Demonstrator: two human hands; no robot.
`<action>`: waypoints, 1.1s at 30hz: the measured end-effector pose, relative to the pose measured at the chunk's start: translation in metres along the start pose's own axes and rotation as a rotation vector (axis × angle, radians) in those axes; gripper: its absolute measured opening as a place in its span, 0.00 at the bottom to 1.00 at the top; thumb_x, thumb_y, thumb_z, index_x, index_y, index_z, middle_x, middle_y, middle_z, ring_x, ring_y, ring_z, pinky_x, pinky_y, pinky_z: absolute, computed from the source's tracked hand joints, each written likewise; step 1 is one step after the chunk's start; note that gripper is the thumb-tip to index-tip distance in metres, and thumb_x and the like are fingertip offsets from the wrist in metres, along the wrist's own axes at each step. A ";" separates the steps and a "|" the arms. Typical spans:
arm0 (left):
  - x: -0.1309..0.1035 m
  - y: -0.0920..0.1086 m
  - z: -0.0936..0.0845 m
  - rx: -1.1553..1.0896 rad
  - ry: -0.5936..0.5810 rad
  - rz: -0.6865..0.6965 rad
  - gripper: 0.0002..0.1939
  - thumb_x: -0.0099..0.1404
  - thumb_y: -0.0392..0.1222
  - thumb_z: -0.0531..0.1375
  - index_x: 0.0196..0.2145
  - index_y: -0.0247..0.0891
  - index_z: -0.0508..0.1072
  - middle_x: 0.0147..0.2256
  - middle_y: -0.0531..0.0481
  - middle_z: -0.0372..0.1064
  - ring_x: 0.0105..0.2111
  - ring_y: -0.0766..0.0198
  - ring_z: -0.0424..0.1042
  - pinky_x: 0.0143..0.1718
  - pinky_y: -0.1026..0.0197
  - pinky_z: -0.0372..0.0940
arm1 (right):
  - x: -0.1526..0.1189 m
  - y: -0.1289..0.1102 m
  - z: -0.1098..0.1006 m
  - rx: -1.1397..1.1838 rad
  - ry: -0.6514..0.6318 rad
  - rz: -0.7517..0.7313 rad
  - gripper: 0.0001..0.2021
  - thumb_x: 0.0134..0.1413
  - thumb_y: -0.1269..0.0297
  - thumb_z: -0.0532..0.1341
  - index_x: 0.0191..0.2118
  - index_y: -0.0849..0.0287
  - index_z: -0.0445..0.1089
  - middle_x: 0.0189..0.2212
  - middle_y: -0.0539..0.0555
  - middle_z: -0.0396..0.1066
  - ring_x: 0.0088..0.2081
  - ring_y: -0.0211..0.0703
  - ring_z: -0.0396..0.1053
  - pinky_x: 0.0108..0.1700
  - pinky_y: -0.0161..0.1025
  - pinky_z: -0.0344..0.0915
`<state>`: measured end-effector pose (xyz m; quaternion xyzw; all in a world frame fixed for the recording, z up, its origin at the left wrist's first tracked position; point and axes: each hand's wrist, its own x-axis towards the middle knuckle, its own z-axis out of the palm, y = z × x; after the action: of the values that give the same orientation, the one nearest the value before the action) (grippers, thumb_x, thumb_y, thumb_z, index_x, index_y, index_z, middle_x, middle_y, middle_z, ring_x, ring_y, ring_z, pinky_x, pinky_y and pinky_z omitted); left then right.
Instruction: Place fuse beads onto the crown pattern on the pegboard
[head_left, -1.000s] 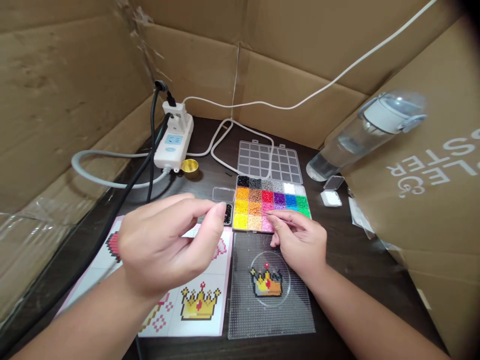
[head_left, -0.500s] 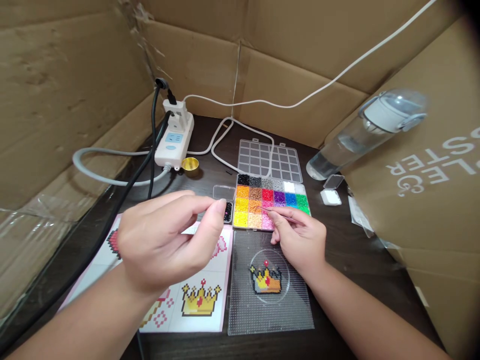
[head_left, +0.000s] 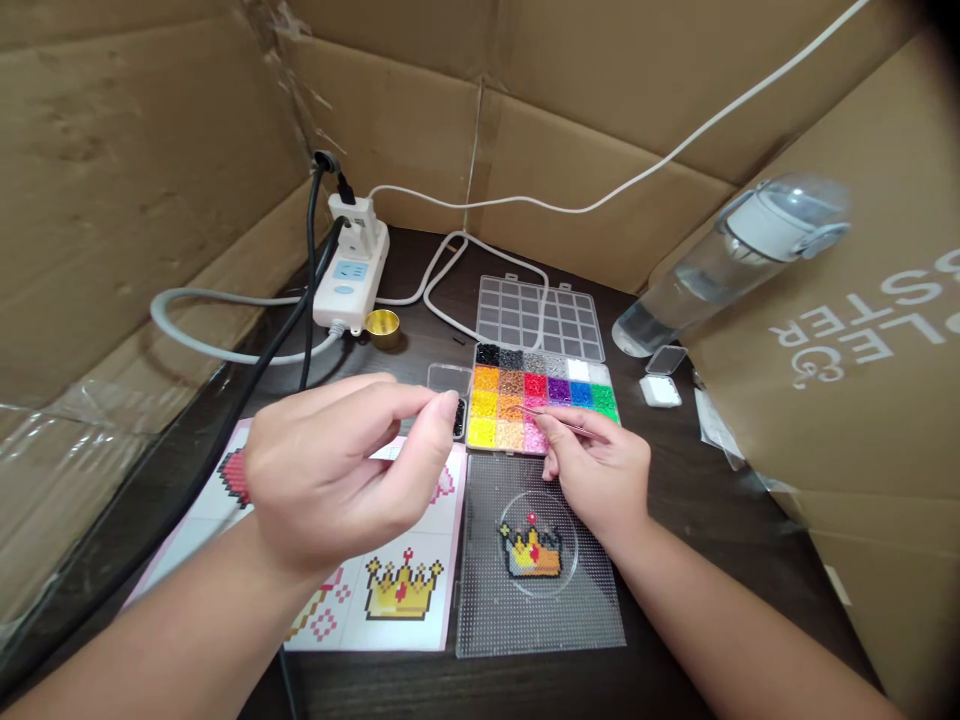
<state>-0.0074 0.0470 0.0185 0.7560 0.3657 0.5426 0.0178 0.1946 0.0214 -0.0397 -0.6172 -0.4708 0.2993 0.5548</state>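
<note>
My right hand pinches thin metal tweezers, their tip at an orange compartment of the bead box. My left hand is closed, thumb against forefinger, above the printed pattern sheet; what it holds, if anything, is too small to make out. A clear pegboard lies below the box, with a crown of beads inside a clear ring on it. The sheet shows a yellow crown with a dark outline. Behind my left fingertips is a small case of black beads, lid raised.
A power strip with cables and a gold cup stand at the back left. At the right are a tilted bottle and a small white-filled case. Cardboard walls surround the table.
The view has shifted slightly. The tweezers' tip has moved very little over the orange compartment, and my left hand keeps its closed pose.
</note>
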 end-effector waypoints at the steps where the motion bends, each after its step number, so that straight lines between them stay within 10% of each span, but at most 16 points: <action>1: 0.000 0.000 0.000 0.002 -0.001 0.002 0.08 0.53 0.29 0.64 0.25 0.37 0.68 0.17 0.58 0.58 0.19 0.75 0.56 0.18 0.63 0.50 | 0.000 0.000 0.000 0.005 0.002 -0.002 0.05 0.49 0.67 0.66 0.32 0.61 0.78 0.17 0.48 0.71 0.13 0.32 0.64 0.16 0.32 0.63; 33: 0.000 0.001 0.000 -0.013 -0.018 0.042 0.08 0.52 0.29 0.65 0.23 0.36 0.68 0.17 0.58 0.58 0.18 0.75 0.56 0.17 0.64 0.50 | 0.001 -0.001 -0.002 -0.023 -0.013 0.010 0.04 0.48 0.66 0.66 0.29 0.61 0.77 0.12 0.46 0.67 0.12 0.33 0.63 0.15 0.32 0.63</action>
<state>-0.0073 0.0466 0.0193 0.7682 0.3459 0.5386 0.0147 0.1964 0.0210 -0.0378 -0.6238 -0.4746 0.3006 0.5433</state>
